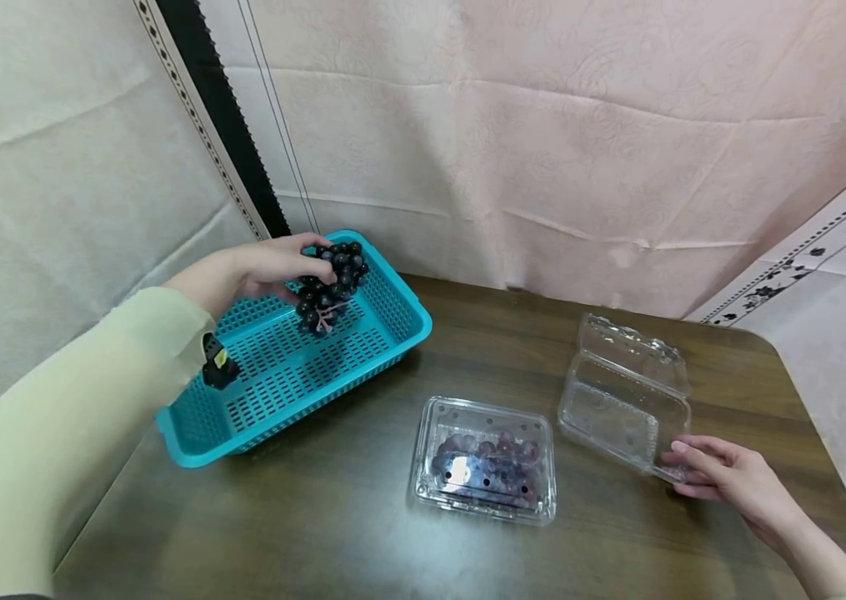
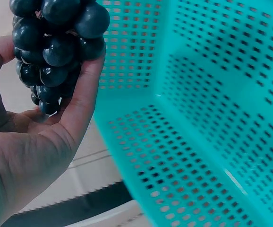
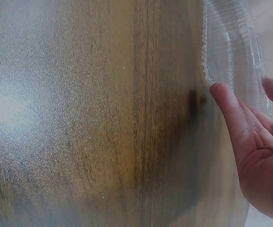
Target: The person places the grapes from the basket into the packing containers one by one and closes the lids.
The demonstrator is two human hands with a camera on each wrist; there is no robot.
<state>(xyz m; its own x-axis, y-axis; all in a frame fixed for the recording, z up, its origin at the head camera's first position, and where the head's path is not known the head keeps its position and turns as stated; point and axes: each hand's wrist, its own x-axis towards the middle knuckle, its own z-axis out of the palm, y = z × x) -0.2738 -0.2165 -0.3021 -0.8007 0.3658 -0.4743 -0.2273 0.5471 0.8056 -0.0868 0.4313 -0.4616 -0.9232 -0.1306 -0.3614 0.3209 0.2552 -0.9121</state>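
Observation:
My left hand grips a bunch of dark grapes over the far end of the blue perforated basket. In the left wrist view the grapes rest between the thumb and fingers, with part of the stem side out of sight. At the right, my right hand pinches the near corner of a clear plastic clamshell box, whose lid stands raised at the back. The right wrist view shows thumb and fingers on either side of the box's edge.
Between the basket and the opened box, a closed clear clamshell with reddish-purple grapes inside sits on the brown wooden table. Pale patterned cloth hangs behind the table and along both sides.

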